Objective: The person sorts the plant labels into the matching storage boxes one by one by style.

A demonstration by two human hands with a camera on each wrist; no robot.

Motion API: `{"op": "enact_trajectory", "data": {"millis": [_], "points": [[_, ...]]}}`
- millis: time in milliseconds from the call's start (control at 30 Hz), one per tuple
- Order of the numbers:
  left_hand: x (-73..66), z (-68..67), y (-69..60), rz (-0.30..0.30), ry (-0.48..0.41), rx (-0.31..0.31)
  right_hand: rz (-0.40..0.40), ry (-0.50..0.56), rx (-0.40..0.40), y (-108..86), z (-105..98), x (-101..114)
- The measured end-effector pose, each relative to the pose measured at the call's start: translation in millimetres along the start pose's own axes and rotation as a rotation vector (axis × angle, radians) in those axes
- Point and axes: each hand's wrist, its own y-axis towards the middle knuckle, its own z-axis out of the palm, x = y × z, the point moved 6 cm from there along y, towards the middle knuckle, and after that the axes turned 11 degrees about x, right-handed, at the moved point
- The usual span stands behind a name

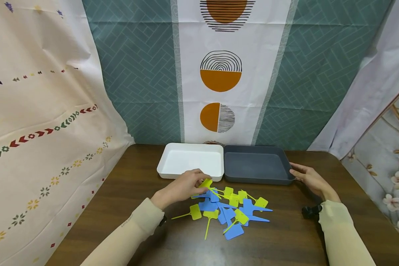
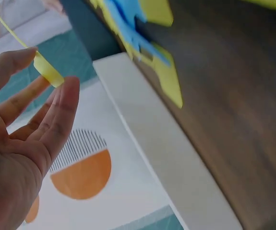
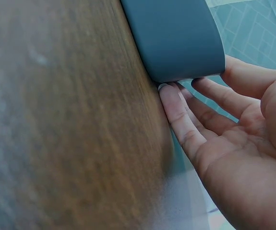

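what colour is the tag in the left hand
Yellow; the tag in the left hand shows best in the left wrist view.

One white tray (image 1: 191,160) and one dark grey tray (image 1: 257,166) make two trays on one counter (image 1: 286,236); yellow tags (image 1: 195,212) number at least eight, blue tags (image 1: 233,232) at least five, overlap hiding exact totals.

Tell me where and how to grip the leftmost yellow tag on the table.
I'd pinch the yellow tag by its broad plate's edges, coming from the near side: its stem is thin, a blue tag sits close right, and bare table lies in front.
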Motion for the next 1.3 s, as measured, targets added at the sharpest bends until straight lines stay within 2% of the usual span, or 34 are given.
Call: {"op": "enact_trajectory", "data": {"millis": [233,500,700,933,1100,1300], "points": [[10.8,-18.8,1.7,-0.009,-0.043,-0.053,-0.006,-0.001,-0.007,-1.4,-1,-1],[20.7,-30.4,5.7,-0.022,-0.048,-0.085,-0.006,0.006,-0.008,-1.3,-1,-3],[33.8,-42.2,10.4,-0.067,-0.047,-0.11,-0.004,0.017,-0.002,-0.2,0,-5],[50.9,-63.3,21.5,-0.136,-0.027,-0.131,-0.003,0.024,0.0,-0.8,0,-3],[63.3,-74.5,29.8,-0.159,-0.01,-0.119,-0.006,0.02,-0.009,-1.7,-1,-1],[75.0,-84.8,30.0,-0.208,-0.042,-0.111,-0.009,0.022,-0.005,-0.8,-1,-1]]}}
